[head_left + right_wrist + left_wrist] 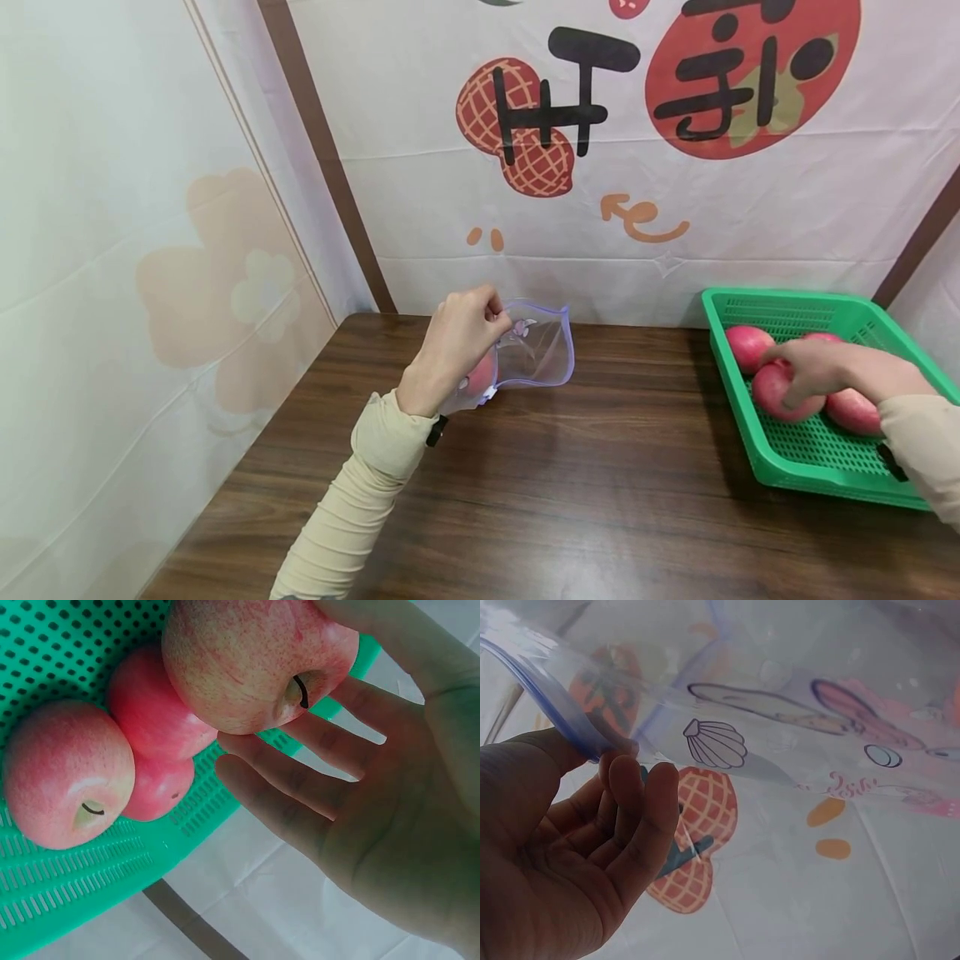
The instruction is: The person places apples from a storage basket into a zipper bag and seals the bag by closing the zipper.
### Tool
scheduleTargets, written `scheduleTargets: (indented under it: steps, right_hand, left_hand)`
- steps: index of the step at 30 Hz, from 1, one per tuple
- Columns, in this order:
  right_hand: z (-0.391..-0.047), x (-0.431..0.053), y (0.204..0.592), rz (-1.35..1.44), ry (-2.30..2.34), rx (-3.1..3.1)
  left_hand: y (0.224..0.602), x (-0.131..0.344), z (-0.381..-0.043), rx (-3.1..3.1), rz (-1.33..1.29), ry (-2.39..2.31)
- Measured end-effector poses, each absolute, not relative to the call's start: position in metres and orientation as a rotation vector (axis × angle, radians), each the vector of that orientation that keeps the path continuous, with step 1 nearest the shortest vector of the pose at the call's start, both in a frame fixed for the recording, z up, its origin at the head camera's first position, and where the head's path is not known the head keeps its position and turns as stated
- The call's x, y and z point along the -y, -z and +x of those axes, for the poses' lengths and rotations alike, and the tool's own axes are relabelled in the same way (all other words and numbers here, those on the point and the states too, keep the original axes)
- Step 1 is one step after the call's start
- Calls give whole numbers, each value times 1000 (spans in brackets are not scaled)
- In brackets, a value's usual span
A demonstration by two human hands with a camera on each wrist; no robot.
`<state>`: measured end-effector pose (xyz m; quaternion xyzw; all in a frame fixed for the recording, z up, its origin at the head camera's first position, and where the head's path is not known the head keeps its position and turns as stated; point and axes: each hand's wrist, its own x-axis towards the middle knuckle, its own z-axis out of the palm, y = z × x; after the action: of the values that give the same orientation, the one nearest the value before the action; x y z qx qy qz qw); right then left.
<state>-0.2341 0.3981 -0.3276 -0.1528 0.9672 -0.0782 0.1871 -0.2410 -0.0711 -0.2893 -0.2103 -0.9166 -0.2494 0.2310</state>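
My left hand (pixel 459 342) pinches the blue-purple rim of a clear zip bag (pixel 537 354) near the back of the table. A reddish apple (pixel 482 373) shows through the bag's plastic beneath that hand. In the left wrist view, thumb and fingertips meet at the zip strip (pixel 551 701), and a printed seashell (pixel 716 744) decorates the bag. Over at the right, my right hand (pixel 825 367) grips a red apple (pixel 776 392) inside the green basket (pixel 765 467). The right wrist view has this apple (pixel 247 664) between thumb and spread fingers, stem toward the palm.
Several other apples lie in the basket, among them one at its back left (pixel 747 346) and one beneath the right wrist (pixel 855 412). Bag and basket stand on a dark wooden table (pixel 570 500). A printed white cloth (pixel 420 200) hangs behind and along the left.
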Motion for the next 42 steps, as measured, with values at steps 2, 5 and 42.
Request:
scheduleTargets:
  steps: [2,5,42]
  right_hand:
    - [-235,-400,326,-438,205,-2738]
    - [-235,-403,324,-460,180,-2776]
    - [-234,-370,281,-625,206,-3182]
  left_hand:
    - [290,71,-241,2521,-578,682]
    - [290,71,-242,2518,-583,677]
    - [290,68,-240,2516,-601,663]
